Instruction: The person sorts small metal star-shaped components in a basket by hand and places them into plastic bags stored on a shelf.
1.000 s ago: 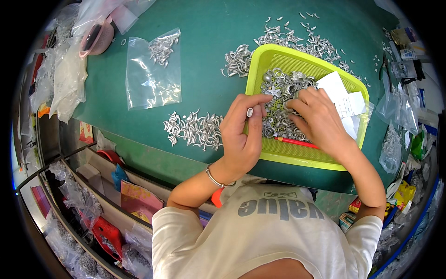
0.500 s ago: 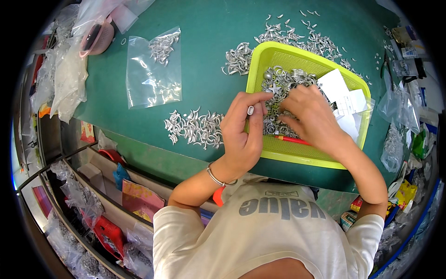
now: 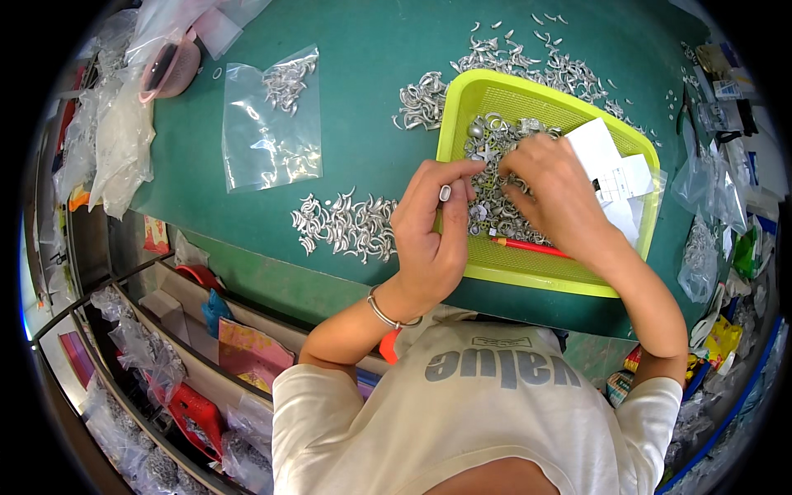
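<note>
Slightly farther from the person than a second ago, the lime-green basket [image 3: 536,285] has shifted across the green table [image 3: 363,107], and the right hand [image 3: 557,194] has moved a little left over the contents. From my remote seat, I follow all of this in the head view. I see that right hand above the silver metal parts [image 3: 495,216] inside the basket, its fingers bent and its thumb apart from the forefinger; I cannot tell whether the fingertips hold anything. At the basket's left side, I see the left hand [image 3: 433,227] with its fingers curled and its forefinger pointing over the rim toward the parts. A small silver oval piece [image 3: 445,194] shows between its thumb and forefinger, though I cannot tell whether it is gripped or worn. I make out a red pen-like stick [image 3: 532,247] lying in the basket beside the parts, below the right hand, and white papers [image 3: 592,148] along the right side. Left of the left hand, I have loose curved silver pieces [image 3: 346,229] on the table, with a clear bag [image 3: 272,157] farther off that has similar pieces in its upper part. More scattered silver pieces [image 3: 569,78] lie beyond the basket's far rim. I also note a silver bracelet [image 3: 379,309] around the left wrist.
</note>
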The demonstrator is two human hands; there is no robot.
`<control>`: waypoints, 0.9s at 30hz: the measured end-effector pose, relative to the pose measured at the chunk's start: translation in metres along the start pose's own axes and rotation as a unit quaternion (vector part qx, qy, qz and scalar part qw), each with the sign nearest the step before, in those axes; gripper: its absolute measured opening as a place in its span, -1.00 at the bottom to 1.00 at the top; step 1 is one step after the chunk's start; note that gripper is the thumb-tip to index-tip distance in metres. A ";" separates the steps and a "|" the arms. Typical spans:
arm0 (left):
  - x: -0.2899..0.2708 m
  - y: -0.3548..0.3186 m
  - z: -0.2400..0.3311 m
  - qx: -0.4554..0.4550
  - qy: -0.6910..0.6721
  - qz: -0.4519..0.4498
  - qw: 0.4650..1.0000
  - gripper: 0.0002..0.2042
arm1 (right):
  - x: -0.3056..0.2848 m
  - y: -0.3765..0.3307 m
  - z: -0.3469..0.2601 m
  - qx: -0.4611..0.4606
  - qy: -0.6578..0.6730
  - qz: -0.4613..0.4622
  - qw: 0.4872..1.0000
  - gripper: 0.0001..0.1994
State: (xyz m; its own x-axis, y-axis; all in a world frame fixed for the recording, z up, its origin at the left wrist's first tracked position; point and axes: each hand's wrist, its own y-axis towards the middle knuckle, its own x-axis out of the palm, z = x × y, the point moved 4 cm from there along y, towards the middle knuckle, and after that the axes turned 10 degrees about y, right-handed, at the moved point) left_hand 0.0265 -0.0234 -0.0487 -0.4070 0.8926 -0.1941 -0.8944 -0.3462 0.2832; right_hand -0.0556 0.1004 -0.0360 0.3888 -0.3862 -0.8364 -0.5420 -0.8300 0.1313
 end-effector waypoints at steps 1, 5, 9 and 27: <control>0.000 0.000 0.000 0.004 0.000 0.002 1.000 -0.80 | 0.005 0.000 -0.005 -0.015 0.039 -0.020 0.999 -0.81; 0.002 0.002 0.001 0.006 0.005 -0.003 1.000 -0.80 | 0.030 -0.003 -0.013 -0.044 0.060 -0.043 0.996 -0.80; 0.002 0.001 0.000 0.002 0.001 0.001 1.000 -0.80 | 0.020 0.004 -0.004 -0.022 0.034 -0.063 0.997 -0.79; 0.001 0.001 0.000 0.003 -0.005 -0.002 1.000 -0.80 | 0.002 0.001 0.005 0.028 0.033 -0.032 0.999 -0.81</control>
State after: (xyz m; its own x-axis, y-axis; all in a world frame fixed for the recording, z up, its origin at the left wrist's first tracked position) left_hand 0.0255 -0.0231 -0.0486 -0.4021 0.8965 -0.1859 -0.8948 -0.3418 0.2873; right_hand -0.0594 0.1004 -0.0407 0.4714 -0.3602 -0.8050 -0.5541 -0.8311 0.0474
